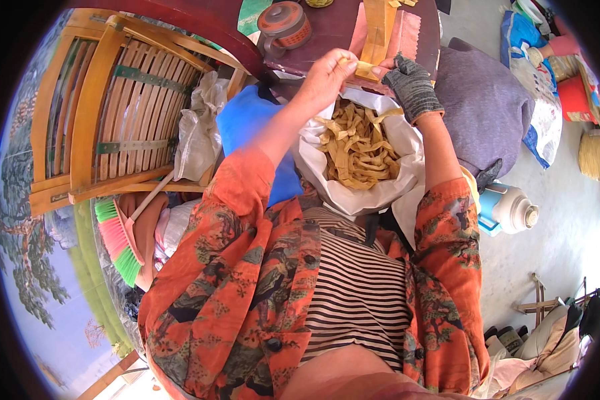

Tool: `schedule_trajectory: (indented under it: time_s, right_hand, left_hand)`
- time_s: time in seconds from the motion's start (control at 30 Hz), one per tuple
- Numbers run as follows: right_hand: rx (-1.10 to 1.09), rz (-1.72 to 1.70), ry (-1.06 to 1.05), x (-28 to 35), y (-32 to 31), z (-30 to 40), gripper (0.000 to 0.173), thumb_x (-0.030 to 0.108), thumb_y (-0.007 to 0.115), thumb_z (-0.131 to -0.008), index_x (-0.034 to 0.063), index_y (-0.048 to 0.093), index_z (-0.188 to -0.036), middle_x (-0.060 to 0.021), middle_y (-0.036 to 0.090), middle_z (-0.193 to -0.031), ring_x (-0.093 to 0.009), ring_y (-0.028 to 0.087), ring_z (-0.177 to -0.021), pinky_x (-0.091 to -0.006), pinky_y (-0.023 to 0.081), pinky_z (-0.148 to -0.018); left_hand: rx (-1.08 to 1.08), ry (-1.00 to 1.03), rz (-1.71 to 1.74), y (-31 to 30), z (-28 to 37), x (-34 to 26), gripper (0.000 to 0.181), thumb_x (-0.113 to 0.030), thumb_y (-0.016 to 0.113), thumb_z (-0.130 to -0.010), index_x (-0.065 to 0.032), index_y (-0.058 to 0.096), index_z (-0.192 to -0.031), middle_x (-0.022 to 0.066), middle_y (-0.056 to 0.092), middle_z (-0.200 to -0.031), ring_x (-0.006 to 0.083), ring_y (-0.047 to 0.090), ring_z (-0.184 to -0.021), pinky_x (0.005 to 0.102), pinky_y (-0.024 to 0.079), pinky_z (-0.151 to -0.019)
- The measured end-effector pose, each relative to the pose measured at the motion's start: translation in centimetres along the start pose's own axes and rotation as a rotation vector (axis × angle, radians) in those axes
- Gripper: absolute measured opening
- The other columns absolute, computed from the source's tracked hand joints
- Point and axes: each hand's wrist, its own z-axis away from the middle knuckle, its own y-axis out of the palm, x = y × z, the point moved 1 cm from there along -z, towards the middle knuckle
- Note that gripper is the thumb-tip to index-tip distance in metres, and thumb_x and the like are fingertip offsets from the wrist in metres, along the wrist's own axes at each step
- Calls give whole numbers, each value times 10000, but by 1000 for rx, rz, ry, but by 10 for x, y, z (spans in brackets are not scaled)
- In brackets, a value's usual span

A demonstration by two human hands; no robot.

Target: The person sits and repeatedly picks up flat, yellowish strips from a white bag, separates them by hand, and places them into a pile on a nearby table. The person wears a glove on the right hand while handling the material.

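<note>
A short, flat straw-coloured strip (364,68) is stretched between my two hands at the table's near edge. My left hand (330,75), bare, pinches its left end between thumb and fingers. On my right hand (411,85) is a grey knitted fingerless glove; its thumb and fingers grip the other end. Just below the hands, a white sack (316,165) stands with its rim rolled open. Many tan, ribbon-like strips (360,145) lie tangled inside it. Behind the held strip, a wooden board (378,30) lies on a pink cloth (409,35).
The dark red table (325,37) bears a brown teapot (284,25). Left are a wooden folding chair (92,105), a blue cloth (252,130) and a broom (120,240). Right are a purple-grey covered bulk (475,105), a thermos flask (507,207) and a co-worker's hand (535,56).
</note>
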Motion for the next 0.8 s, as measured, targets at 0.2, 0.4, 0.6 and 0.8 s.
schedule_trajectory:
  time_s: [0.2, 0.4, 0.6, 0.8]
  right_hand:
    - [-105, 92, 66, -8, 0, -10, 291, 265, 706, -725, 0, 600, -781, -88, 592, -674, -165, 563, -637, -297, 460, -619]
    - [-223, 218, 16, -14, 0, -20, 277, 264, 694, -717, 11, 600, -777, -129, 598, -691, -231, 566, -639, -344, 457, -652]
    - [-128, 330, 116, -26, 8, -28, 339, 322, 641, -739, -6, 594, -810, -195, 607, -781, -332, 580, -753, -390, 444, -714]
    - [-212, 489, 63, -45, 14, -21, 327, 316, 600, -778, -7, 570, -818, -194, 603, -772, -325, 582, -735, -388, 451, -677]
  left_hand:
    - [-88, 95, -239, -4, -31, 16, 192, -241, 540, -885, -65, 588, -945, -58, 455, -647, 30, 390, -554, 192, 340, -488]
    - [-41, -13, -159, -1, -52, 16, 189, -190, 575, -815, -35, 622, -913, 71, 616, -729, 139, 573, -670, 272, 448, -630]
    - [-40, -61, -280, 0, -70, 45, 193, -193, 598, -779, -58, 627, -914, 96, 636, -764, 171, 602, -705, 287, 462, -651]
    - [-103, -9, -609, -3, -21, 23, 218, -179, 628, -756, -115, 621, -964, 104, 593, -923, 256, 553, -924, 331, 425, -806]
